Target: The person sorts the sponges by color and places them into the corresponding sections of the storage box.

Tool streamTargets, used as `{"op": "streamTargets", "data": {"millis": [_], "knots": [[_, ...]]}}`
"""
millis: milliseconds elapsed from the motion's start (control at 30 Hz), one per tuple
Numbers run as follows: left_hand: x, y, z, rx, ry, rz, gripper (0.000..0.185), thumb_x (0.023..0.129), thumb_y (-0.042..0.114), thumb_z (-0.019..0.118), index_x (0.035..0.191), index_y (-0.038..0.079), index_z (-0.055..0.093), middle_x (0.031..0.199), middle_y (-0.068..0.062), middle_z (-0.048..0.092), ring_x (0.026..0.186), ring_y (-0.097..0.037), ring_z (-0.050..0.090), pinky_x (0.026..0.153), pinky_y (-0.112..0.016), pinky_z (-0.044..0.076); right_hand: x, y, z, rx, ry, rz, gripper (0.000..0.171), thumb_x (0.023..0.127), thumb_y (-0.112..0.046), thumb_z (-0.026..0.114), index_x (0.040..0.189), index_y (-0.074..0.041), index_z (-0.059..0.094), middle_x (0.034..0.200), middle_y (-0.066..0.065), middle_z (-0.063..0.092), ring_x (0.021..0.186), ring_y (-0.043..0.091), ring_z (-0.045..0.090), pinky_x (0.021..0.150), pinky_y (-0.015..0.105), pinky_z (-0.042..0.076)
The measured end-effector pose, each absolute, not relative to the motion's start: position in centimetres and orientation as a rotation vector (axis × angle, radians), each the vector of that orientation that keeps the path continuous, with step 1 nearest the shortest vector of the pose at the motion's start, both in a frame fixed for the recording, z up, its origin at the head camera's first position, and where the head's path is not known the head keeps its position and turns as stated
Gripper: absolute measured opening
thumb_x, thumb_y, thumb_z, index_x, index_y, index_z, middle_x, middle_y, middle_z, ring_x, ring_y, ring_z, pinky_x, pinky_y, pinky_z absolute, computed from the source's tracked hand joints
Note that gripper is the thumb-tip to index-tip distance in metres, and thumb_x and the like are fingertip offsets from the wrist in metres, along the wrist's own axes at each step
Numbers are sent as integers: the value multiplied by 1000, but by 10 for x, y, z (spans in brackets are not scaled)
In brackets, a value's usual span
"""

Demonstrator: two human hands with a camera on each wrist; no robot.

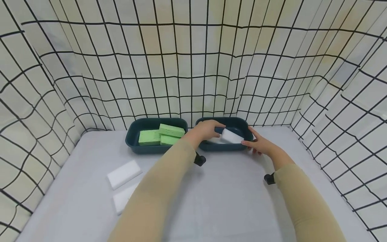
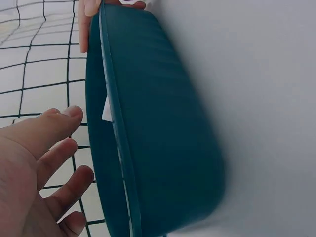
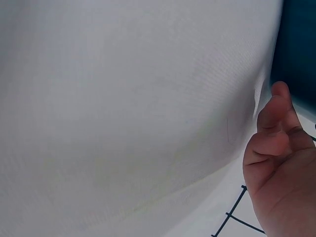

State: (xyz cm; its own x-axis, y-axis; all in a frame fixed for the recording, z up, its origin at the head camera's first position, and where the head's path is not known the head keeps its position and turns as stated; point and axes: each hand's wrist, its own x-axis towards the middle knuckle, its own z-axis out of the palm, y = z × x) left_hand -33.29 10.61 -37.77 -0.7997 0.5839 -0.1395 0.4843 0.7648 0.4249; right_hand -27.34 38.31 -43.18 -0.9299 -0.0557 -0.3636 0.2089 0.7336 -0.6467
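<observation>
**White sponge going into right tray – sorting, mid-placement**

Items, L to R:
- 2 white sponges (image 1: 124,173) & (image 1: 124,198): flat on table (image 1: 229,201), front-left, near each other, well apart from trays
- Left tray (image 1: 133,143): dark teal, holds green sponges (image 1: 161,135), approx 3, one lying across the others
- Left hand (image 1: 207,129): over near-left rim of right tray, fingers on white block's left end; wrist view shows fingers loosely spread, not clamped
- White block (image 1: 231,136): tilted over right tray's near wall, between both hands, not yet lying flat inside
- Right tray (image 1: 242,125): dark teal; more white seems to lie under the block, can't tell what
- Right hand (image 1: 263,145): at tray's right corner, fingertips on block's right end; whether it pinches or just steadies – can't tell

Step, as judged: dropping the white block into right tray, whites & greens kept separate. Next move calls for easing block past the rim, letting go, then reaching far left for the 2 on the table
</observation>
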Motion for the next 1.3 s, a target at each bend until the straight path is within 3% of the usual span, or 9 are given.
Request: {"op": "streamTargets", "data": {"millis": [100,300,533,667,833,967,1100,1300], "knots": [[-328,98,-373,872,2712,531,51,97,31,66,145,38,51,154,8,43,144,-21,35,120,-51,18,-273,383,-431,114,2582,-1025,103,91,-61,62,159,-33,-10,103,15,63,83,26,56,65,32,45],[-318,73,-363,907,2727,523,52,96,31,67,145,39,50,153,9,43,140,-18,40,111,-43,37,-275,384,-432,112,2591,-1027,103,91,-59,62,159,-31,-11,102,15,63,80,25,56,64,32,45],[-299,22,-361,949,2758,517,53,96,33,67,146,38,50,151,6,46,141,-18,38,117,-48,26,-273,380,-430,94,2572,-1035,102,92,-58,61,159,-31,-11,103,15,63,81,25,56,65,32,44],[-286,-12,-361,951,2765,549,53,96,32,68,146,36,51,151,2,47,139,-20,42,113,-45,35,-273,382,-429,79,2574,-1035,102,93,-57,61,159,-27,-11,100,14,63,80,25,56,63,31,44],[-269,-58,-360,917,2764,590,53,95,29,69,145,33,52,149,4,49,119,-21,58,98,-40,49,-271,381,-429,61,2571,-1025,105,92,-60,60,159,-25,-13,98,14,64,79,24,56,63,31,44],[-252,-100,-358,884,2791,612,53,94,25,70,145,27,54,146,2,52,105,-21,59,90,-40,50,-269,379,-431,77,2565,-1026,105,91,-61,60,159,-27,-13,101,15,64,82,25,56,65,33,44],[-233,-145,-361,776,2825,626,52,94,24,69,145,24,54,145,-3,53,107,-26,60,90,-45,49,-268,380,-432,72,2557,-1024,104,93,-59,59,158,-26,-15,101,16,64,82,25,56,65,33,45],[-212,-195,-370,640,2872,589,53,93,24,70,144,22,55,144,-9,54,107,-28,58,82,-43,51,-272,384,-433,93,2534,-1049,110,87,-65,63,158,-29,-13,99,13,65,80,25,59,64,31,46]]}}
